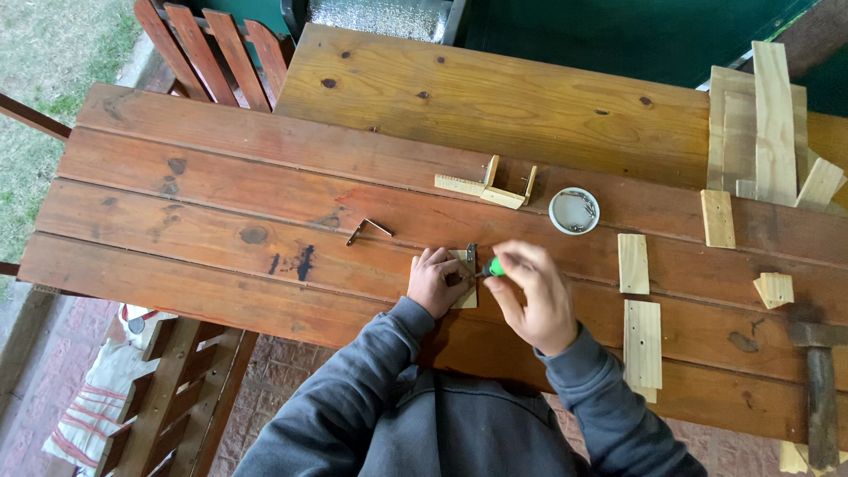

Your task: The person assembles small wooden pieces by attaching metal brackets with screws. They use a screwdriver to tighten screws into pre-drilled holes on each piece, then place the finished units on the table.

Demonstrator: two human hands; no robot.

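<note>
Left hand (437, 281) presses small wood block (465, 296) flat on table (221, 221); right hand (530, 296), at its 3 o'clock, closed round green-handled screwdriver (491, 268). Screw-driving step; needs steady downward pressure.

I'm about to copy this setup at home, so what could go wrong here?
The left hand pins the small block right beside the screwdriver in the right hand; a slip might jab a finger. The unclamped block could twist. The hammer lies near the table edge and might get knocked off.

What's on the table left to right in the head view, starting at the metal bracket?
Metal bracket → left hand → green-handled screwdriver → right hand → white dish of screws → small pale board → hammer.
</note>
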